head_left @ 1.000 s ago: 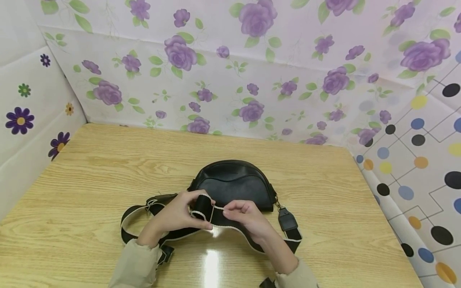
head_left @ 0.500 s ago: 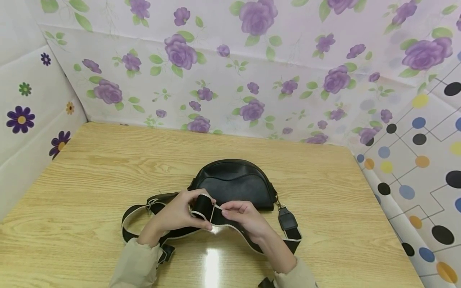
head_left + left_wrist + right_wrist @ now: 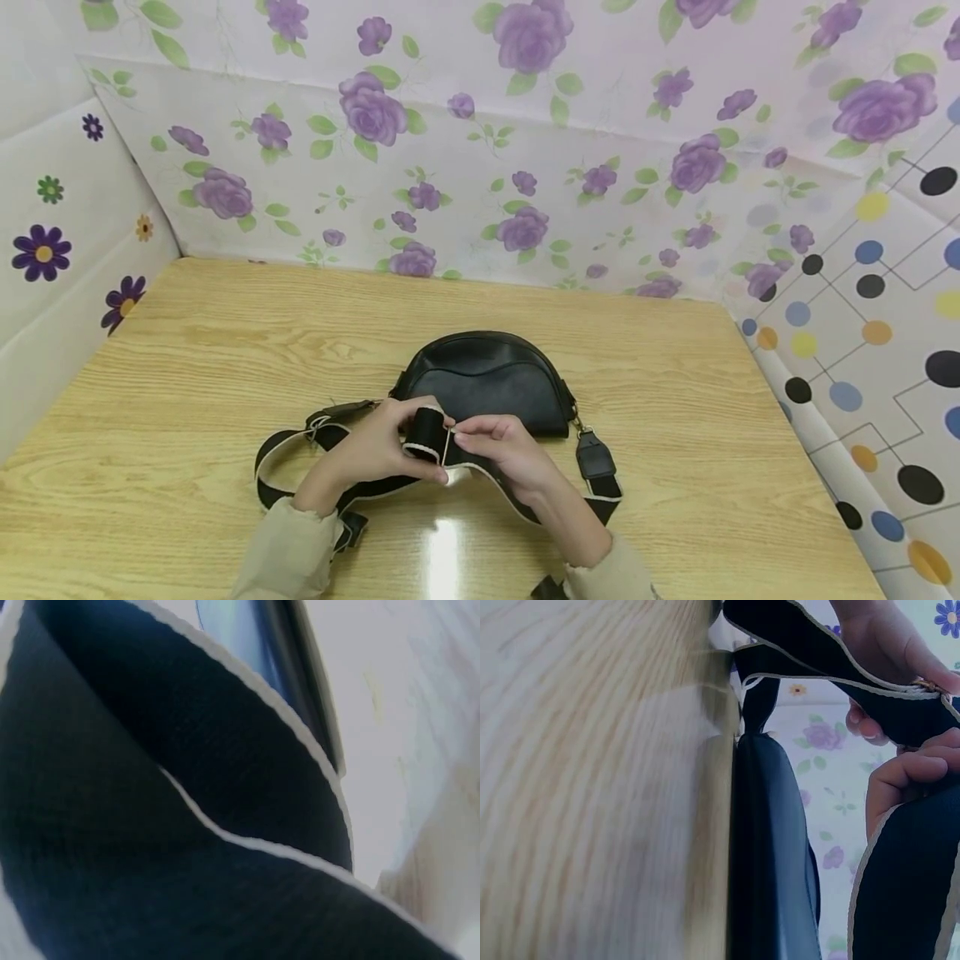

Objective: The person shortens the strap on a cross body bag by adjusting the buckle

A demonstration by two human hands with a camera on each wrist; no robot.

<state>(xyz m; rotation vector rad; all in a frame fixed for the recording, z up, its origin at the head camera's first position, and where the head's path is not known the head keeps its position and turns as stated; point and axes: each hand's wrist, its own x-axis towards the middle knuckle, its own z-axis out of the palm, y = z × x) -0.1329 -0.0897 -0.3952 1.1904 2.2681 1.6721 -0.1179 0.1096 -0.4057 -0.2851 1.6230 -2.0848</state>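
The strap [image 3: 427,432] runs through the buckle [image 3: 447,447] but bulges unflattened (midway, I'd judge); left grip [image 3: 378,448] pinches the buckle, right grip [image 3: 512,454] the strap.

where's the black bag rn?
Lower centre of the head view: the black bag lies on the wooden table, just beyond the left hand and right hand holding the strap.

A hand could pass along the tabletop [image 3: 697,383] behind the black bag [image 3: 495,393]. The bag blocks the left hand [image 3: 378,447] and right hand [image 3: 513,457] ahead; the looped strap [image 3: 267,494] obstructs leftward.
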